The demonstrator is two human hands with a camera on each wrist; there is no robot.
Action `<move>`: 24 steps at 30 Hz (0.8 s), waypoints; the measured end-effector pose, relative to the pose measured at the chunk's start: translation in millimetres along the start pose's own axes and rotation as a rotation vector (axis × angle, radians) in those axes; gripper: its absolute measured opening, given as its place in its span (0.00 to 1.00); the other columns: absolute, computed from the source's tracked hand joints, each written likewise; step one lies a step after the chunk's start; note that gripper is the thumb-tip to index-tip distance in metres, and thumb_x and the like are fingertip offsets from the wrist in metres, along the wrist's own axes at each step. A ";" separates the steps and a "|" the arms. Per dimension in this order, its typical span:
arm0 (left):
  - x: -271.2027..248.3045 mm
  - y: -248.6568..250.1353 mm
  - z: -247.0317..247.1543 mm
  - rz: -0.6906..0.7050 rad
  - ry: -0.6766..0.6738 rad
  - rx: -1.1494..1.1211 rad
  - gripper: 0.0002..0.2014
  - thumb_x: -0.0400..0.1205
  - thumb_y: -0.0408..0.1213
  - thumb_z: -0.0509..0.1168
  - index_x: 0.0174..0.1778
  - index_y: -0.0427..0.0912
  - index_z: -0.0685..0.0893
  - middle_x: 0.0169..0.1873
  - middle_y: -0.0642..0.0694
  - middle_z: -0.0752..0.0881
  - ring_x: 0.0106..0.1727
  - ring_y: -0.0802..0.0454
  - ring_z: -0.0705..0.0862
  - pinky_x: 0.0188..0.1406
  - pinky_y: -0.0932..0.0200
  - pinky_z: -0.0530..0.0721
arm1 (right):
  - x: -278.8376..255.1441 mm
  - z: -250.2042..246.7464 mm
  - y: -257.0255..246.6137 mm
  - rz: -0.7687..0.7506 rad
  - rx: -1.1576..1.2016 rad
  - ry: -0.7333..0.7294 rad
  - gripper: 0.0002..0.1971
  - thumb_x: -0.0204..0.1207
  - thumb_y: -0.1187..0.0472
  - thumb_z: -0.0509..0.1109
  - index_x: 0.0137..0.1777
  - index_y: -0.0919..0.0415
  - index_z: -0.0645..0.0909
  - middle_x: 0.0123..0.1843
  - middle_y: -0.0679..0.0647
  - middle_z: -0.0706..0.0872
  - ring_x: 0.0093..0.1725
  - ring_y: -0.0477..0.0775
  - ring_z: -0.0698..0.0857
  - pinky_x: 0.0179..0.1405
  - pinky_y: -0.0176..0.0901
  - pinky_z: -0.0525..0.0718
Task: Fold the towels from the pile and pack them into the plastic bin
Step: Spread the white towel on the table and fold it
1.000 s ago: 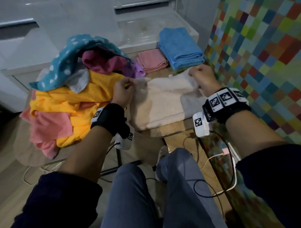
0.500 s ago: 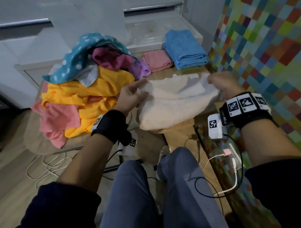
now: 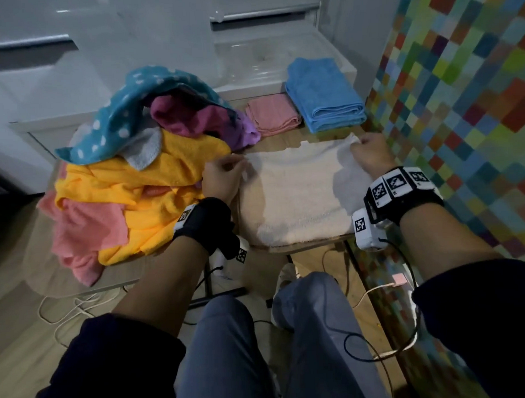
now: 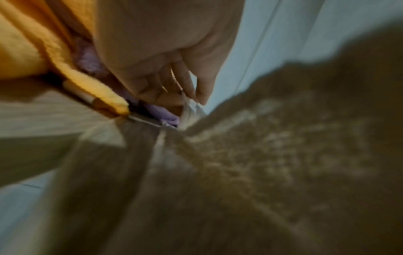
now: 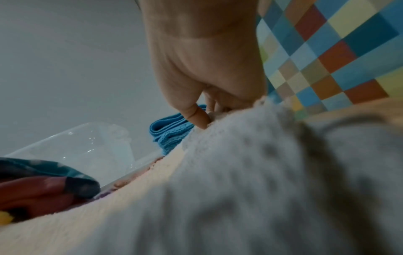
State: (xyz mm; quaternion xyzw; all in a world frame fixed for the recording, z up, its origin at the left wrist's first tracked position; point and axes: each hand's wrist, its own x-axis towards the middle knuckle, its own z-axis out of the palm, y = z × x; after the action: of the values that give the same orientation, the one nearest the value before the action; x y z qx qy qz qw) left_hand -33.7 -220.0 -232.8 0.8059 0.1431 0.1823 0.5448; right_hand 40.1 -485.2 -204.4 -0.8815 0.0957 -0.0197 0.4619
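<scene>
The cream towel (image 3: 297, 194) lay flat on the wooden table (image 3: 283, 140) directly ahead, its long axis running left to right between the hands. The left hand (image 3: 222, 178) pinched its far left corner, the right hand (image 3: 373, 154) its far right corner, equally near. The clear plastic bin (image 3: 268, 58) stood beyond the folded blue towel (image 3: 323, 92).

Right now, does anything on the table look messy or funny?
Mostly the pile of towels: a jumbled heap, with a pink one drooping over the table's front edge. The cream towel also overhangs that edge while the left hand and right hand pinch its far corners. Nothing looks spilled or torn.
</scene>
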 end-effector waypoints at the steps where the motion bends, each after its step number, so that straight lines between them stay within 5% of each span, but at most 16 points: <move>1: 2.1 3.1 0.0 -0.002 0.028 -0.027 0.04 0.76 0.33 0.70 0.43 0.43 0.89 0.39 0.45 0.88 0.35 0.60 0.82 0.44 0.59 0.81 | 2.3 0.4 -3.1 -0.006 0.026 0.003 0.09 0.75 0.69 0.59 0.35 0.69 0.77 0.32 0.59 0.74 0.36 0.57 0.74 0.31 0.42 0.67; 4: 8.6 7.5 -2.9 0.029 0.065 -0.053 0.13 0.76 0.28 0.65 0.35 0.52 0.86 0.39 0.46 0.88 0.41 0.54 0.84 0.44 0.58 0.82 | 9.4 2.5 -9.6 0.023 0.169 0.003 0.16 0.74 0.68 0.59 0.26 0.57 0.63 0.26 0.53 0.64 0.27 0.51 0.65 0.26 0.39 0.65; 6: 11.3 6.7 -4.7 0.025 0.007 -0.026 0.15 0.75 0.23 0.60 0.42 0.45 0.88 0.43 0.46 0.88 0.46 0.50 0.86 0.49 0.59 0.82 | 12.1 4.4 -10.0 0.068 0.246 -0.014 0.15 0.75 0.65 0.64 0.27 0.57 0.67 0.29 0.53 0.69 0.30 0.52 0.71 0.28 0.36 0.71; 8: 13.0 3.0 -3.9 0.032 -0.080 0.075 0.19 0.74 0.19 0.56 0.54 0.35 0.87 0.50 0.40 0.88 0.56 0.45 0.85 0.53 0.63 0.79 | 14.2 9.4 -5.6 0.110 0.187 -0.111 0.11 0.72 0.57 0.72 0.32 0.58 0.76 0.35 0.52 0.78 0.38 0.52 0.79 0.40 0.41 0.79; 10: 13.1 -1.9 -2.8 0.031 -0.135 0.139 0.20 0.75 0.19 0.56 0.59 0.32 0.85 0.56 0.36 0.86 0.61 0.43 0.83 0.54 0.64 0.77 | 14.6 13.9 -1.4 0.084 0.065 -0.180 0.13 0.72 0.55 0.75 0.32 0.58 0.77 0.34 0.50 0.77 0.36 0.48 0.77 0.36 0.40 0.75; 14: 15.8 -0.2 -3.5 0.051 -0.078 0.045 0.16 0.79 0.26 0.61 0.61 0.36 0.85 0.58 0.38 0.86 0.63 0.43 0.82 0.62 0.50 0.80 | 28.0 14.0 -1.3 0.004 0.020 -0.020 0.06 0.74 0.65 0.69 0.43 0.69 0.84 0.40 0.57 0.79 0.42 0.53 0.77 0.42 0.41 0.73; 17: 19.0 1.7 -3.7 0.058 -0.048 0.088 0.14 0.79 0.30 0.63 0.59 0.39 0.86 0.57 0.42 0.87 0.60 0.49 0.83 0.61 0.55 0.81 | 36.3 11.8 1.4 -0.007 -0.010 0.052 0.07 0.74 0.66 0.65 0.41 0.70 0.82 0.40 0.58 0.79 0.43 0.56 0.78 0.43 0.42 0.74; 21: 23.7 -2.0 0.0 -0.027 -0.151 0.320 0.10 0.77 0.37 0.68 0.51 0.41 0.89 0.51 0.42 0.89 0.56 0.45 0.85 0.52 0.59 0.79 | 40.1 16.1 10.8 -0.008 -0.145 0.002 0.14 0.75 0.64 0.67 0.27 0.60 0.75 0.39 0.58 0.79 0.42 0.55 0.78 0.43 0.42 0.74; 24: 29.3 2.0 3.6 -0.068 -0.155 0.409 0.16 0.76 0.40 0.70 0.56 0.35 0.82 0.55 0.37 0.85 0.57 0.40 0.82 0.51 0.55 0.77 | 38.3 18.6 7.6 -0.051 -0.214 -0.079 0.10 0.73 0.62 0.71 0.46 0.70 0.84 0.46 0.59 0.84 0.49 0.57 0.83 0.51 0.47 0.80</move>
State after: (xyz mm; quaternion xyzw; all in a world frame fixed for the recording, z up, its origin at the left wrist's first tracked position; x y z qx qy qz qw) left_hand -6.0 -211.1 -228.1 0.9059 0.1620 0.0685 0.3853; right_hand 78.8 -481.5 -223.3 -0.9279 0.0566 0.0137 0.3681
